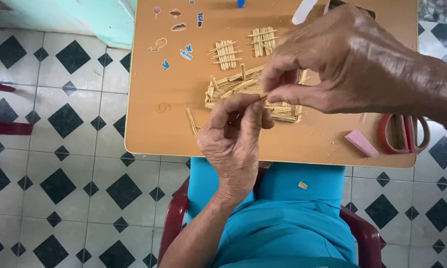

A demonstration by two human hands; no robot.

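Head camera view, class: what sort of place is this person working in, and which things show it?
Probably a room at home, used for craft. A small orange table bearing stickers stands on a black-and-white tiled floor, and the person sits in a red plastic chair. Scissors and straw pieces lie on the table.

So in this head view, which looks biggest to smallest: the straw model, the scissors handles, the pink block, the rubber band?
1. Straw model, partly behind the hands.
2. Red scissors handles.
3. Pink block.
4. Rubber band.

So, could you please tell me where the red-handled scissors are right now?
In the head view, the red-handled scissors lie near the table's right front corner, beside a pink block and partly under the right hand's wrist.
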